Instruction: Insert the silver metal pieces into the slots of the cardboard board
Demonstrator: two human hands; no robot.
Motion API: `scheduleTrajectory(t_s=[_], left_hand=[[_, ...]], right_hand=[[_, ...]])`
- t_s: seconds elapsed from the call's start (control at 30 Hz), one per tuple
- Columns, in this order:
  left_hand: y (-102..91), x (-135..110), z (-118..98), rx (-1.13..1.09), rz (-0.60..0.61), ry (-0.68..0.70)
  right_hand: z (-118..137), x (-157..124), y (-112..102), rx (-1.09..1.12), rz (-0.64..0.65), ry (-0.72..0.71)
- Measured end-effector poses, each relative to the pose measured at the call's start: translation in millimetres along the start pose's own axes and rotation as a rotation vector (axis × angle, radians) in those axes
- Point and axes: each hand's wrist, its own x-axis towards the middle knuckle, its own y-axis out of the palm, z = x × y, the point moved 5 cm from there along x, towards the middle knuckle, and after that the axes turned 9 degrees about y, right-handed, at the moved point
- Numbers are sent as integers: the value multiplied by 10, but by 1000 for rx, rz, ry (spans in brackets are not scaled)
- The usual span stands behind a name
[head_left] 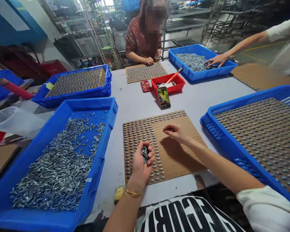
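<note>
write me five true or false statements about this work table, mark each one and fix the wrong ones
1. The left hand holds a bunch of small metal pieces. True.
2. The phone stands at the near side of the red box. True.
3. The right hand rests on the phone. False: it is over the cardboard.
4. Metal pieces cover the whole cardboard. False: a large part is bare.
5. A co-worker's hand reaches into a blue tray. True.

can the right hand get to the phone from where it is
Probably yes: the phone leans just beyond the board, ahead of the right hand, with only low rows of pieces seeming to lie between.
</note>
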Motion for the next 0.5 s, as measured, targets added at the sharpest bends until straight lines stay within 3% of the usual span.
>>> scheduleTrajectory(t_s=[0.1,0.2,0.5], left_hand=[[-134,66,-20,-45,-72,-61],[-209,96,52,-84,-98,-125],[-268,68,82,-70,-148,-214]], right_hand=[[-59,481,172,-81,15,-39],[-102,741,333,-179,34,-69],[-136,845,445,-431,54,-172]])
